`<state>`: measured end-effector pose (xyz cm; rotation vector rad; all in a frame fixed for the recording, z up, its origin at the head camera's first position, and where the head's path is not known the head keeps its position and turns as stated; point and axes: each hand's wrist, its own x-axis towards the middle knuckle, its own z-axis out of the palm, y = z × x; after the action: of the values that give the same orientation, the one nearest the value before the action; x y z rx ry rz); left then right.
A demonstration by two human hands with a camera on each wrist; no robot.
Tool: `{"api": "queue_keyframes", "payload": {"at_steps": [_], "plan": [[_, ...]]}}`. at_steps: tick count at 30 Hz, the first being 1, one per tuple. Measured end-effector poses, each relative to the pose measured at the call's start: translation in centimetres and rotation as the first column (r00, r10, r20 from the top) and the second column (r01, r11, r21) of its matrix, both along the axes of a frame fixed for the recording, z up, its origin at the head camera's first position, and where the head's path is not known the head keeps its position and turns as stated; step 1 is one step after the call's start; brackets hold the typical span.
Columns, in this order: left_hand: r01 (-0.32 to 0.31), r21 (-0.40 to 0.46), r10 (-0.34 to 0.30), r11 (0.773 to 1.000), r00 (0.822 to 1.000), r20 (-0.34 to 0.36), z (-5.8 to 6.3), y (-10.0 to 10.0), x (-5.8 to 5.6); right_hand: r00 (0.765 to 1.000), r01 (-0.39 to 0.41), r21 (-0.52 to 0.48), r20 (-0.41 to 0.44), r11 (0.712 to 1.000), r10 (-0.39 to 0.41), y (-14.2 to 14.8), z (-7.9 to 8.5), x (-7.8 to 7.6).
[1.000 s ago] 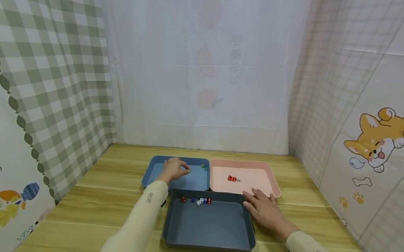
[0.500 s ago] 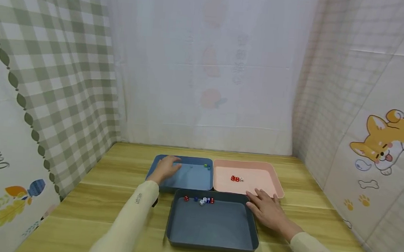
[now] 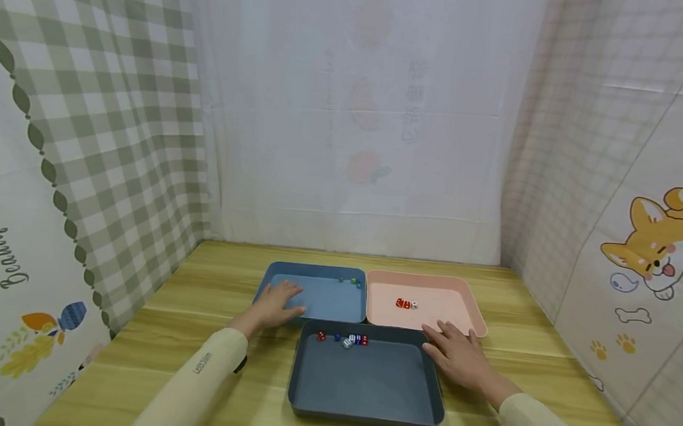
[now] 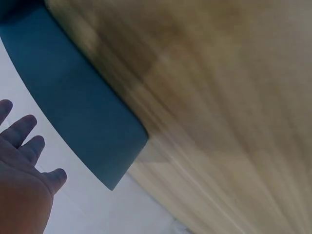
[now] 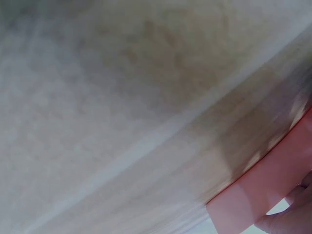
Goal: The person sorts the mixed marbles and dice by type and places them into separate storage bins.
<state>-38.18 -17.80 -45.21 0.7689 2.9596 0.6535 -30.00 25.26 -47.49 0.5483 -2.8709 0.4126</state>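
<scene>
My left hand [image 3: 274, 305], its fingers spread and holding nothing, is over the front left of the blue tray [image 3: 329, 299]. Small green and blue dice [image 3: 353, 281] lie near that tray's back right corner. My right hand [image 3: 456, 359] is at the front rim of the pink tray [image 3: 448, 305], beside the right end of the dark grey tray [image 3: 366, 389], with fingers loosely extended. In the pink tray sits a short row of red and white dice [image 3: 406, 304]. Along the back of the dark tray lie a red die [image 3: 321, 336], a small blue die [image 3: 337, 338] and a cluster of silver, blue and red dice [image 3: 357, 340].
The trays stand close together on a wood-grain table [image 3: 187, 334], blue and pink behind, dark grey in front. A white curtain [image 3: 293, 216] hangs behind, a green checked cloth [image 3: 138, 123] at the left and a printed cloth [image 3: 614, 194] at the right.
My left hand has opened from a pinch and drawn back left and towards me. Another small die now lies in the blue tray. The right hand stays by the pink tray's rim.
</scene>
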Motion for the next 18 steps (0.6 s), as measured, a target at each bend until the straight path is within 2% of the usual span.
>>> {"api": "queue_keyframes", "payload": {"at_steps": [6,10,14,18], "plan": [[0.044,0.004,-0.044,0.999,0.999,0.013,-0.5,-0.5,1.7,1.000,0.003,0.012,0.004,1.000,-0.003,-0.2,0.2,-0.2],[0.074,0.057,-0.074,0.996,0.997,0.009,-0.9,-0.1,2.5,1.000,0.001,0.016,0.022,1.000,-0.001,-0.2,0.3,-0.1],[0.109,0.114,-0.105,0.987,0.994,-0.040,-0.9,1.5,2.5,1.000,0.000,0.011,0.019,1.000,-0.001,-0.1,0.4,0.1],[0.155,0.082,-0.150,0.985,0.987,-0.065,-1.1,3.7,2.2,1.000,-0.003,0.010,0.012,1.000,0.003,0.0,0.3,0.1]]}}
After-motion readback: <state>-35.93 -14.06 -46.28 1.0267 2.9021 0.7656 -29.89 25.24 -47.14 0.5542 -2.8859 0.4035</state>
